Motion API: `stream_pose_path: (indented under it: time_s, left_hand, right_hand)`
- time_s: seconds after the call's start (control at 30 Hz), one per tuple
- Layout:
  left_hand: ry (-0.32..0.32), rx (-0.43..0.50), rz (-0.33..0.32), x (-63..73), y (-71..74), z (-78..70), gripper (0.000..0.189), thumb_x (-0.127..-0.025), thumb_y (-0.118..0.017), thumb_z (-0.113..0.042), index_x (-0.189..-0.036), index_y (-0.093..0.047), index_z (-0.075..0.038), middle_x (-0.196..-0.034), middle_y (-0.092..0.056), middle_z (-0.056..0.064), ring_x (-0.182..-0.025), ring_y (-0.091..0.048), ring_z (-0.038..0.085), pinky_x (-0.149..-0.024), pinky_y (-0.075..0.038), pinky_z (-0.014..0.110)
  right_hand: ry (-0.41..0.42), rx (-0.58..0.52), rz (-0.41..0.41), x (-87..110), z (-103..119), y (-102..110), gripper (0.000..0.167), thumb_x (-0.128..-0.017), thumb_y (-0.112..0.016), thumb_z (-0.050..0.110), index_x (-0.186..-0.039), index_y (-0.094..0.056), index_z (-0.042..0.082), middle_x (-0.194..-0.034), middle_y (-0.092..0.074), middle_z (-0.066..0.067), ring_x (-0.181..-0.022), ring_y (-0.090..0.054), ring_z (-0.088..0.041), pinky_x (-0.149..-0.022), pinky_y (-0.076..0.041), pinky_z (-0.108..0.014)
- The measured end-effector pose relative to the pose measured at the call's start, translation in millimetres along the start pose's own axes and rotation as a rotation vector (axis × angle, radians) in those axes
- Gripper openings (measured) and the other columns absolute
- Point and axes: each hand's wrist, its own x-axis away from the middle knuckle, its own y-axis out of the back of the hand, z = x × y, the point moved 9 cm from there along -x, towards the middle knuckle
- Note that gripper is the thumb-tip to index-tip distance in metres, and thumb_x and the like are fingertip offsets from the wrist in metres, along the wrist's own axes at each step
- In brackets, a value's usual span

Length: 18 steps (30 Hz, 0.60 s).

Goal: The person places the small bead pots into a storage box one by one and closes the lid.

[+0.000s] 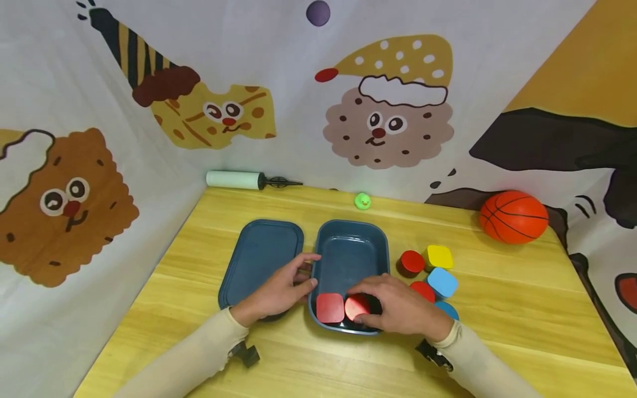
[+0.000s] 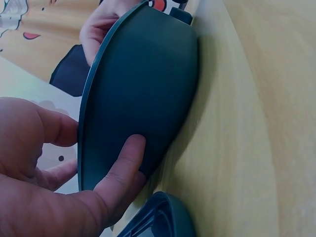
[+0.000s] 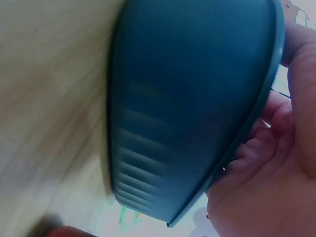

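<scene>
A dark blue plastic box [image 1: 350, 260] stands on the table. In its near left corner lies a red square block [image 1: 330, 308]. Beside that is a red round block [image 1: 356, 307], which my right hand [image 1: 398, 304] pinches between thumb and fingers, reaching in over the box's right side. My left hand [image 1: 278, 290] is at the left wall with loosely extended fingers. In the left wrist view, fingertips [image 2: 136, 143] touch the box's outer wall [image 2: 143, 74] and others meet the rim. The right wrist view shows the box's outer wall [image 3: 182, 98] hiding the block.
A matching lid [image 1: 269, 249] lies left of the box. To its right sit red [image 1: 412, 262], yellow [image 1: 439, 256] and blue [image 1: 442, 282] blocks, some partly behind my right hand. Farther back are a basketball [image 1: 514, 217], a green duck [image 1: 363, 201] and a hand pump [image 1: 236, 180].
</scene>
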Motion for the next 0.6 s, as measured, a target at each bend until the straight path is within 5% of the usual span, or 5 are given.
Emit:
stream_pose_path:
  time_s: [0.17, 0.6]
  left_hand:
    - [0.004, 0.009, 0.007, -0.3, -0.6, 0.4, 0.056, -0.108, -0.061, -0.017, -0.160, -0.040, -0.018, -0.147, -0.053, 0.020, -0.129, -0.065, 0.035, -0.083, -0.066, 0.042]
    - [-0.002, 0.007, 0.005, -1.1, 0.6, 2.4, 0.056, -0.109, -0.061, -0.017, -0.161, -0.040, -0.018, -0.147, -0.052, 0.019, -0.128, -0.064, 0.034, -0.084, -0.066, 0.042]
  right_hand:
    - [0.016, -0.047, -0.102, 0.6, -2, 23, 0.042, -0.091, -0.086, 0.033, -0.127, -0.074, 0.014, -0.124, -0.076, 0.003, -0.109, -0.072, -0.015, -0.092, -0.063, -0.037]
    - [-0.097, -0.074, -0.268, 20.5, -31, 67, 0.040, -0.089, -0.088, 0.024, -0.125, -0.074, 0.020, -0.119, -0.077, 0.004, -0.100, -0.073, -0.016, -0.082, -0.064, -0.032]
